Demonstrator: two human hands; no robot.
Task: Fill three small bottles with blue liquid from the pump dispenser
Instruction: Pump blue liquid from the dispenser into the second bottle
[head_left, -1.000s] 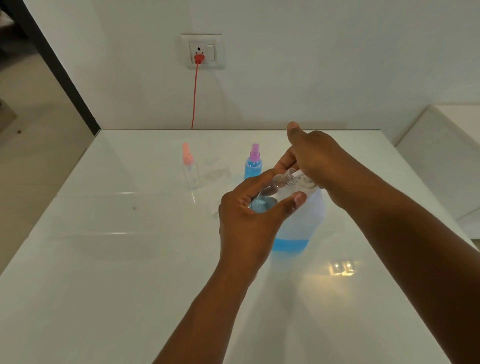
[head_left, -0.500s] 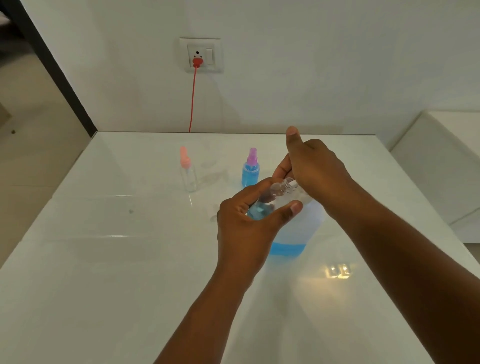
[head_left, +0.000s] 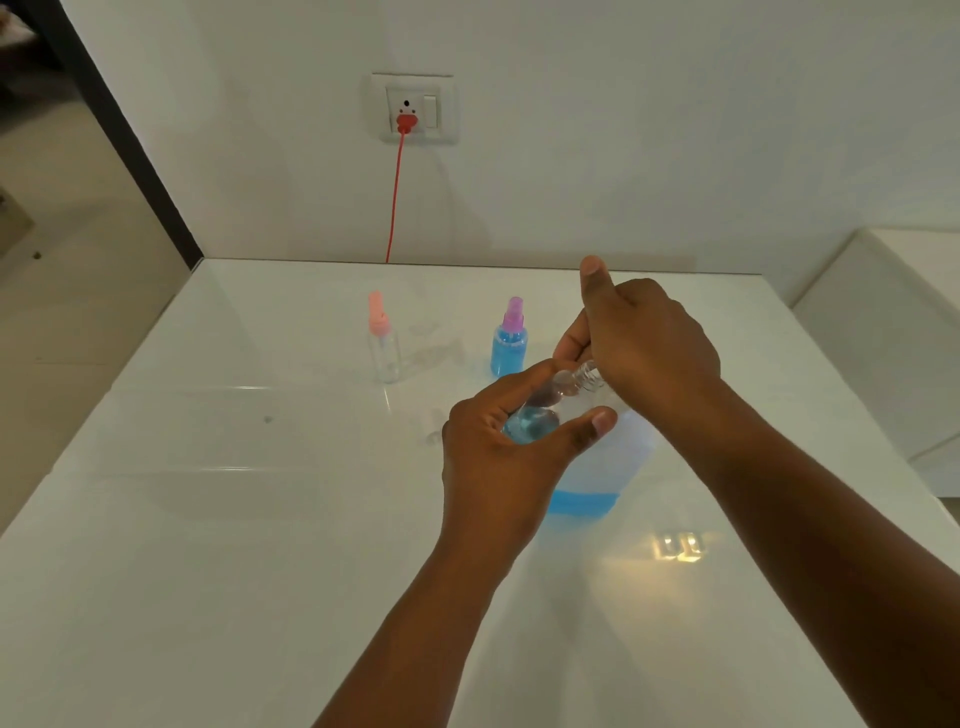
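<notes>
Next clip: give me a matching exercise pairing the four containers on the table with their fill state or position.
Column one:
1. pink-capped bottle
2. purple-capped bottle
3. uncapped bottle
4. pump dispenser

Column two:
a. tilted in the left hand, partly blue
b. standing, looks empty
c. under the right hand, blue only at the bottom
d. standing, full of blue

Pairs: 1-b, 2-d, 3-a, 4-c

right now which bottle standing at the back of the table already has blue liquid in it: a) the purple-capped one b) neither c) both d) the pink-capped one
a: the purple-capped bottle is blue through its whole body, while the pink-capped bottle to its left looks clear and empty.
</notes>
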